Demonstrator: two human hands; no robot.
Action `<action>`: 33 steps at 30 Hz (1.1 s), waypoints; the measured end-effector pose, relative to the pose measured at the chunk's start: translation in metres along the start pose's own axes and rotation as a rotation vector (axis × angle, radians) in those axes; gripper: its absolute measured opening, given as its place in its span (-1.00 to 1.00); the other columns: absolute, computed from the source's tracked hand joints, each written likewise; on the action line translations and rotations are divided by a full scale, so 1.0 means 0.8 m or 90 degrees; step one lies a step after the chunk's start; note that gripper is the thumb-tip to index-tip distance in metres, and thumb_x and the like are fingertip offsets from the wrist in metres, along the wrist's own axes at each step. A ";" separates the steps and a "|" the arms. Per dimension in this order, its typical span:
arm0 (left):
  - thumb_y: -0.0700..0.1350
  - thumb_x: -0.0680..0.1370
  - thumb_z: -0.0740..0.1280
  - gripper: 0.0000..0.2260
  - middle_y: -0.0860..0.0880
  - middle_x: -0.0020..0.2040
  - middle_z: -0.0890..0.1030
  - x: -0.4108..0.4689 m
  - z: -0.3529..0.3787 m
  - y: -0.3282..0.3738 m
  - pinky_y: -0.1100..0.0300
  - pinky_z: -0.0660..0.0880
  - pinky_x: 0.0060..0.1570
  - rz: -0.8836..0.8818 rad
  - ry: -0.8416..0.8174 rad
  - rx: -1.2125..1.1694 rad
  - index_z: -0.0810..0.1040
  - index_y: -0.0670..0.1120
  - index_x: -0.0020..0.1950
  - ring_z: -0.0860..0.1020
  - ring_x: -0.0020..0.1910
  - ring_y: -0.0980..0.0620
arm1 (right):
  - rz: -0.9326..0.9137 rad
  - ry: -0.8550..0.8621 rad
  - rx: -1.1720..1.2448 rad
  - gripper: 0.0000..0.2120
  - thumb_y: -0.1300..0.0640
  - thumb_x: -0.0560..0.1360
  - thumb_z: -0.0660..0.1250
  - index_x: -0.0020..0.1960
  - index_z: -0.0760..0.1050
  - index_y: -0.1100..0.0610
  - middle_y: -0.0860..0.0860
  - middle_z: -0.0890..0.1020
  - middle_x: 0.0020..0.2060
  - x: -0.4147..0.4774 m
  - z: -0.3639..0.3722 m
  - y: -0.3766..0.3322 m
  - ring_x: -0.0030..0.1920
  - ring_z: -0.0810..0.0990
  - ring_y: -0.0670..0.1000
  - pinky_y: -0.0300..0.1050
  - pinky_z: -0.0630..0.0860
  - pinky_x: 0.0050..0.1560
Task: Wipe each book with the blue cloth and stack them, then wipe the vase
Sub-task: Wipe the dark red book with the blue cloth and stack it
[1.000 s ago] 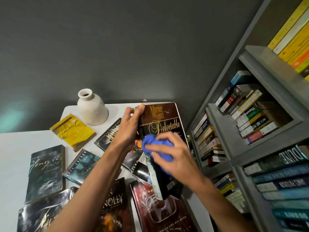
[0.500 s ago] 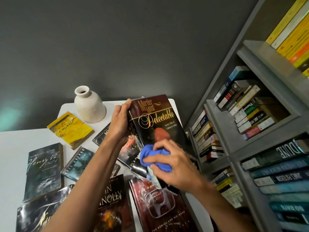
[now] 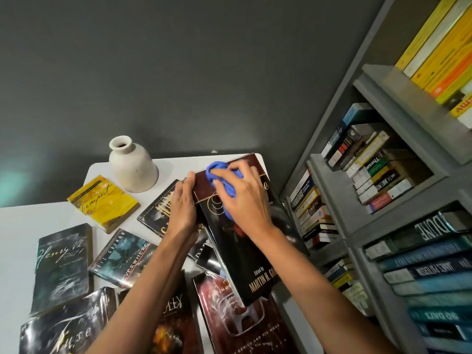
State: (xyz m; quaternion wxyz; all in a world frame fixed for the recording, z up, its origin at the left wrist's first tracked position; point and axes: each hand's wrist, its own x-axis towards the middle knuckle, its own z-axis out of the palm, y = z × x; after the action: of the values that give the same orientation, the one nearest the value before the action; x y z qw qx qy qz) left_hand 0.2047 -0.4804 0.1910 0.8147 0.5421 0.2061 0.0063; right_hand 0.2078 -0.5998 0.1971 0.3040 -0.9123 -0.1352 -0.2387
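The left hand [image 3: 182, 208] grips the dark hardcover's [image 3: 229, 249] edge, fingers curled round it. The right hand [image 3: 246, 200] clutches the blue cloth [image 3: 219, 175], bunched under its fingertips against the cover. The white vase [image 3: 131, 167] stands beyond the left fingers.

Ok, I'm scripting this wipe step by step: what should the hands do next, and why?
Probably sweep the cloth down the cover toward the near end. The right hand holds it bunched at the far end of the book, with most of the cover lying nearer; the left hand grips its left edge, steadying it.
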 end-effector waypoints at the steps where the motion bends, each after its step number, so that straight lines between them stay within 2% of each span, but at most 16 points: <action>1: 0.06 0.63 0.22 -0.78 -0.12 -0.19 0.46 -0.003 0.000 -0.001 0.13 0.48 -0.28 -0.005 0.005 -0.013 0.41 -0.04 -0.12 0.50 -0.23 -0.02 | 0.026 0.017 -0.022 -0.81 0.07 0.51 0.35 0.10 0.62 0.03 0.03 0.51 -0.02 0.006 0.001 0.005 -0.09 0.46 0.05 -0.17 0.44 -0.16; 3: 0.07 0.63 0.23 -0.78 -0.11 -0.19 0.45 -0.003 -0.006 0.000 0.14 0.44 -0.28 0.002 0.032 -0.023 0.39 -0.04 -0.12 0.48 -0.26 0.01 | 0.097 0.062 -0.070 -0.80 0.07 0.50 0.37 0.10 0.62 0.05 0.05 0.52 -0.01 0.006 -0.003 0.019 -0.07 0.48 0.06 -0.16 0.48 -0.21; 5: 0.12 0.59 0.25 -0.75 -0.16 -0.11 0.47 -0.001 -0.014 0.006 0.10 0.46 -0.20 0.025 0.057 -0.051 0.42 -0.07 -0.02 0.50 -0.21 -0.02 | 0.189 0.091 -0.102 -0.79 0.12 0.49 0.39 0.12 0.61 0.08 0.08 0.52 0.02 -0.011 -0.013 0.041 -0.03 0.48 0.09 -0.13 0.51 -0.20; 7: 0.20 0.50 0.27 -0.62 -0.19 -0.03 0.49 0.004 -0.024 0.012 0.01 0.50 -0.05 0.052 0.078 -0.070 0.43 -0.10 0.08 0.50 -0.08 -0.06 | 0.260 0.088 -0.102 -0.77 0.14 0.50 0.37 0.15 0.60 0.08 0.08 0.49 0.05 -0.043 -0.021 0.062 0.02 0.47 0.08 -0.05 0.58 -0.13; 9: 0.26 0.43 0.30 -0.52 -0.25 0.07 0.55 0.009 -0.032 0.014 -0.13 0.49 0.15 0.067 0.088 -0.093 0.48 -0.10 0.13 0.53 0.04 -0.11 | 0.301 0.082 -0.076 -0.76 0.07 0.52 0.32 0.17 0.57 0.01 0.02 0.44 0.07 -0.079 -0.022 0.066 0.05 0.46 0.03 0.00 0.61 -0.11; 11: 0.26 0.43 0.30 -0.53 -0.27 0.15 0.57 0.013 -0.036 0.012 -0.16 0.47 0.24 0.071 0.098 -0.110 0.51 -0.07 0.13 0.54 0.11 -0.13 | 0.310 0.073 -0.052 -0.73 -0.04 0.52 0.23 0.18 0.55 -0.04 -0.04 0.41 0.08 -0.106 -0.017 0.046 0.06 0.47 -0.01 -0.06 0.63 -0.14; 13: 0.21 0.47 0.26 -0.58 -0.23 0.11 0.56 0.011 -0.035 0.012 -0.11 0.48 0.20 0.075 0.117 -0.117 0.49 -0.08 0.13 0.53 0.10 -0.11 | 0.266 0.059 -0.045 -0.73 -0.05 0.51 0.23 0.16 0.56 -0.06 -0.05 0.43 0.07 -0.123 -0.015 0.019 0.03 0.49 -0.04 -0.21 0.59 -0.19; 15: 0.17 0.51 0.24 -0.55 -0.19 0.10 0.53 0.007 -0.032 0.014 -0.05 0.51 0.11 0.084 0.127 -0.113 0.47 -0.14 0.21 0.52 0.08 -0.08 | 0.250 0.053 -0.028 -0.78 -0.01 0.50 0.31 0.12 0.59 -0.06 -0.08 0.43 0.02 -0.130 -0.018 0.007 -0.01 0.48 -0.08 -0.35 0.50 -0.21; 17: 0.11 0.60 0.21 -0.58 -0.17 0.04 0.53 0.006 -0.028 0.010 0.10 0.55 -0.10 0.082 0.122 -0.104 0.42 -0.20 0.27 0.57 -0.05 -0.02 | 0.357 0.084 0.039 -0.81 0.02 0.48 0.39 0.08 0.61 -0.05 -0.10 0.39 0.00 -0.125 -0.025 0.013 -0.02 0.46 -0.09 -0.43 0.40 -0.22; 19: 0.02 0.66 0.18 -0.68 -0.13 -0.06 0.54 0.002 -0.023 0.006 0.24 0.56 -0.33 0.061 0.124 -0.105 0.36 -0.22 0.24 0.62 -0.28 0.13 | 0.515 0.112 0.126 -0.84 0.03 0.47 0.42 0.05 0.60 -0.06 -0.08 0.34 0.03 -0.111 -0.032 0.027 0.03 0.43 -0.05 -0.31 0.41 -0.13; 21: 0.01 0.66 0.18 -0.71 -0.11 -0.10 0.54 -0.006 -0.019 0.005 0.23 0.56 -0.44 0.020 0.103 -0.113 0.32 -0.19 0.24 0.62 -0.39 0.15 | 0.642 0.088 0.252 -0.87 0.06 0.46 0.44 0.00 0.57 -0.06 -0.02 0.41 0.07 -0.095 -0.039 0.043 -0.01 0.47 -0.03 -0.21 0.46 -0.04; 23: -0.02 0.66 0.18 -0.70 -0.10 -0.12 0.56 -0.015 -0.018 0.007 0.20 0.57 -0.46 -0.018 0.072 -0.130 0.31 -0.18 0.28 0.64 -0.39 0.14 | 0.733 0.033 0.432 -0.86 0.11 0.46 0.44 -0.05 0.53 -0.07 0.08 0.57 0.06 -0.080 -0.047 0.055 -0.04 0.57 0.01 -0.14 0.53 0.01; 25: -0.08 0.65 0.20 -0.75 -0.08 -0.15 0.60 -0.019 -0.024 0.006 0.18 0.59 -0.42 -0.054 0.021 -0.160 0.35 -0.21 0.24 0.65 -0.34 0.14 | 0.759 -0.012 0.505 -0.83 0.18 0.45 0.44 -0.05 0.52 -0.05 0.10 0.62 0.02 -0.073 -0.055 0.065 -0.05 0.60 0.00 -0.17 0.53 -0.05; 28: -0.21 0.57 0.23 -0.90 -0.04 -0.33 0.65 -0.020 -0.044 0.020 0.17 0.57 -0.46 -0.121 -0.099 -0.107 0.47 -0.22 0.03 0.65 -0.38 0.09 | 0.756 0.011 0.500 -0.81 0.25 0.43 0.44 -0.06 0.55 0.00 0.09 0.62 -0.02 -0.074 -0.062 0.075 -0.11 0.60 -0.02 -0.25 0.51 -0.19; 31: -0.23 0.35 0.26 -0.69 -0.13 -0.28 0.67 -0.009 -0.068 0.034 0.12 0.60 -0.42 -0.224 -0.199 -0.026 0.47 -0.26 0.08 0.65 -0.38 -0.03 | 0.727 0.049 0.477 -0.79 0.28 0.42 0.45 -0.05 0.56 0.02 0.08 0.61 -0.04 -0.077 -0.066 0.086 -0.13 0.60 0.03 -0.24 0.56 -0.26; 33: -0.10 0.43 0.28 -0.75 -0.13 -0.18 0.67 0.000 -0.074 0.028 0.11 0.60 -0.31 -0.269 -0.193 0.062 0.55 -0.21 0.03 0.66 -0.33 -0.04 | 0.701 0.057 0.439 -0.78 0.30 0.42 0.45 -0.01 0.56 0.05 0.01 0.59 -0.09 -0.078 -0.066 0.089 -0.17 0.59 -0.03 -0.26 0.55 -0.26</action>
State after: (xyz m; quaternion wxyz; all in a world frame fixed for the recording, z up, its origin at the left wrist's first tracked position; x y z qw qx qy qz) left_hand 0.1890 -0.4194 0.1915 0.7924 0.5204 0.1902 -0.2551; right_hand 0.1640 -0.6947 0.1671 0.6625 -0.6874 0.2961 -0.0288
